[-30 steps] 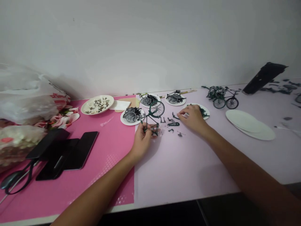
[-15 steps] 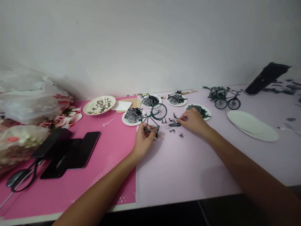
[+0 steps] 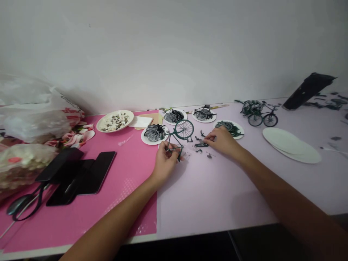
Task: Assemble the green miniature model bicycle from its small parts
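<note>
My left hand [image 3: 165,159] is closed on the lower frame of a small dark green model bicycle [image 3: 175,139], held tilted with its one visible spoked wheel [image 3: 184,129] raised at the upper right. To its right, my right hand [image 3: 221,139] has thumb and fingers pinched together at a little group of loose dark model parts [image 3: 200,145]. What the fingertips pinch, if anything, is too small to make out. A small curved dark part [image 3: 202,133] lies by those fingertips. Just behind my right hand is a white plate [image 3: 239,130] of green parts.
More plates with grey wheels and dark parts [image 3: 153,134] stand behind. Finished-looking model bicycles [image 3: 262,114] are at the back right, near stacked white plates [image 3: 307,156]. Black phones [image 3: 99,174], plastic bags [image 3: 35,116] and a bowl of small pieces [image 3: 115,121] occupy the left side.
My right hand has shifted slightly, and the curved dark part that was at its fingertips now appears apart from them. My left hand keeps its hold on the model bicycle, nearly still.
</note>
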The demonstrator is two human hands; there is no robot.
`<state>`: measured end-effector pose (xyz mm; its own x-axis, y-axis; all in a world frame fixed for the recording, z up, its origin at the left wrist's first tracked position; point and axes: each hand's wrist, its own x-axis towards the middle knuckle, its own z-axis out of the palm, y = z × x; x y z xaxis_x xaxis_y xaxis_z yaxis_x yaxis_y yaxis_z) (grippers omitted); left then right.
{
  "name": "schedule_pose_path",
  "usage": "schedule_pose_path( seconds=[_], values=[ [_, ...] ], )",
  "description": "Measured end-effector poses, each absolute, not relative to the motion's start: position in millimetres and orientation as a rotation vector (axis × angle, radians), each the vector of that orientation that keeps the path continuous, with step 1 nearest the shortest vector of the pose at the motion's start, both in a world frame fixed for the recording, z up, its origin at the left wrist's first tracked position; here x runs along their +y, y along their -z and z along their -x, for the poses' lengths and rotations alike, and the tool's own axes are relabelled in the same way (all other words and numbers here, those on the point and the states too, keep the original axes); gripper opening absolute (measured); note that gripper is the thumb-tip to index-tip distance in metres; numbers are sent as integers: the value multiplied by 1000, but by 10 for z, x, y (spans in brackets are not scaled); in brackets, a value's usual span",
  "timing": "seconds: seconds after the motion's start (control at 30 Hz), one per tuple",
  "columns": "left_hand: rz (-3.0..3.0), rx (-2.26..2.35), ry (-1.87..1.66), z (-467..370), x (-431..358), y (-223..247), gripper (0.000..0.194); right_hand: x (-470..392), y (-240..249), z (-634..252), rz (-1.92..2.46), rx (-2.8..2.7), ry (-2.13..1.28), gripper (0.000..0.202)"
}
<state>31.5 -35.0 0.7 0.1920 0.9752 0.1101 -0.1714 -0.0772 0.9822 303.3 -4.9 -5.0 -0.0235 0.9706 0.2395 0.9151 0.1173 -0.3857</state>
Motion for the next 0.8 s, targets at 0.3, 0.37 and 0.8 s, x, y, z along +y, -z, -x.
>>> schedule_pose_path(
  seconds=[0.3,0.37,0.8],
  values=[
    [-946,718,-1089,-245,-282,-99,33,-31,134,-3080,1770,-1945,-219,14],
    [-841,659,-1023,-230,-251,-108,34,-31,153,-3085,1772,-1938,-223,14],
    [-632,565,-995,-90,-151,-303,25,-47,159,-3006,1830,-1975,-165,21]
  ],
)
